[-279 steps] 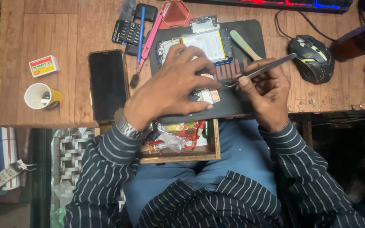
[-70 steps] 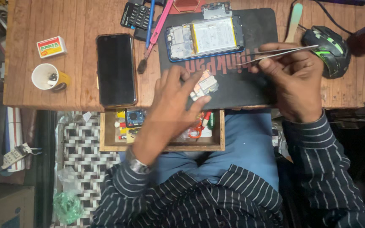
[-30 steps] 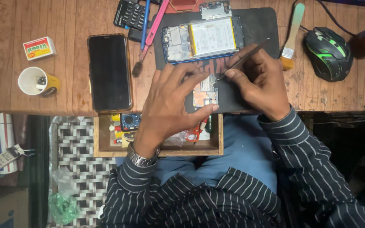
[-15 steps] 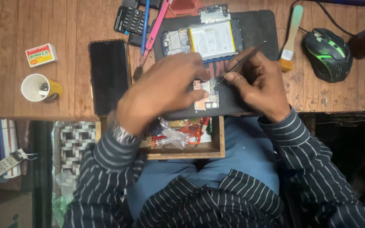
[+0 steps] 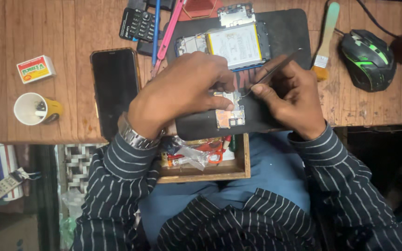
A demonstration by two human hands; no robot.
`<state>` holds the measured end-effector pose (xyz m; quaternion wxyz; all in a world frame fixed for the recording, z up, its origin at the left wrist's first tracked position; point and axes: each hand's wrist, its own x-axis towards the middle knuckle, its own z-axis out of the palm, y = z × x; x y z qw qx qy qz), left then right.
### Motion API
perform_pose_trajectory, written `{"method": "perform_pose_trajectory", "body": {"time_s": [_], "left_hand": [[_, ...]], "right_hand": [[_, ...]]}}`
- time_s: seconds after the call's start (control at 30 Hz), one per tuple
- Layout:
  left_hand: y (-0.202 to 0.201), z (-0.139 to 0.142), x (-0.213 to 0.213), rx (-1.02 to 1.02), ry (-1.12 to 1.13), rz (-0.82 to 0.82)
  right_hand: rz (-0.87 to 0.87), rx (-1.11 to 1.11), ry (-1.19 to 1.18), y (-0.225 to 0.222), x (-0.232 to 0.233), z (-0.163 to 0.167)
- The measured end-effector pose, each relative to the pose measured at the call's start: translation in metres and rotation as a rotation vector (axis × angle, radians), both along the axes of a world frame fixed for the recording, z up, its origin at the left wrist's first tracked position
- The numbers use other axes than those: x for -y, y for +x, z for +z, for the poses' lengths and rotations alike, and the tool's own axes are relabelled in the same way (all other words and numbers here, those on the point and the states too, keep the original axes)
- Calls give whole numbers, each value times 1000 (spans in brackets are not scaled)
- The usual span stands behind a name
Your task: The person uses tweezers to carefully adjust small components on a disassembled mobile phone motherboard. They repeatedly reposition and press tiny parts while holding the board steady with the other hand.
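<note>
Copper-toned circuit board (image 5: 230,116) lies on the black mat (image 5: 294,32), between both hands — long axis running away from the person. Left hand (image 5: 182,93) presses it flat with closed fingers; right hand (image 5: 289,95) pinches tweezers (image 5: 275,69), tip just beside the board's far end.

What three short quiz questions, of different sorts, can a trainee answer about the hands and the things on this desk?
1. True or false: the right hand holds tweezers.
2. What does the left hand press on? A) computer mouse B) small circuit board C) cup
3. Fill in: the open phone lies on a black ____.

Key: 1 true; 2 B; 3 mat.
</note>
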<state>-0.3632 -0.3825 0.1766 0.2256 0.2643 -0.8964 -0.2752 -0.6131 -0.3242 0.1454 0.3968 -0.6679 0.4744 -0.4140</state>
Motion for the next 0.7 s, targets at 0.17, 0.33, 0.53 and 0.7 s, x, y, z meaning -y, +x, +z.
{"method": "perform_pose_trajectory", "body": {"time_s": [0.17,0.33,0.53,0.7], "left_hand": [[1,-7,5,-121,177,-74],[0,-6,6,-165,158,-98],[1,-8,5,-152,178,-83],[1,-8,5,-126,237,-68]], "right_hand": [[14,83,22,1,0,1],[9,95,18,1,-1,2],[9,49,3,3,-2,4],[-4,-20,-14,2,-1,5]]}}
